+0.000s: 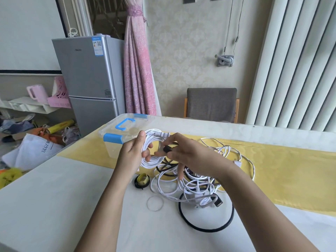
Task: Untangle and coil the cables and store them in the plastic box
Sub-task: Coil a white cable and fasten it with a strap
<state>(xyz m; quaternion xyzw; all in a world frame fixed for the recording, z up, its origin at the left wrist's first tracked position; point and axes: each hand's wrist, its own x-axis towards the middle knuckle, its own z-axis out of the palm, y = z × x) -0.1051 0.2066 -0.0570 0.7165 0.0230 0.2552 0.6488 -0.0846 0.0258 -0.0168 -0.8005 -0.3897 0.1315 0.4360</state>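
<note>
A lived-in home: fridge [87, 84], tied pink curtain [136, 70], kettle [36, 93].

Soft, even daylight on my table [54, 197]
Only faint shadows lie beneath the cables [196, 186]; the wide lens bows the blinds [294, 60] and fridge [85, 75] outward, and the edges look slightly soft

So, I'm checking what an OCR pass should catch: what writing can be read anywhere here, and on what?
"BLGZ": white bag on the floor, left; the marks after it are unreadable.
Badge on the fridge: too small to read.
Blue label on its top corner: code and print, too small.
Yellow tube on the floor: print blurred.
Plastic box, white coil: no text readable.
</note>
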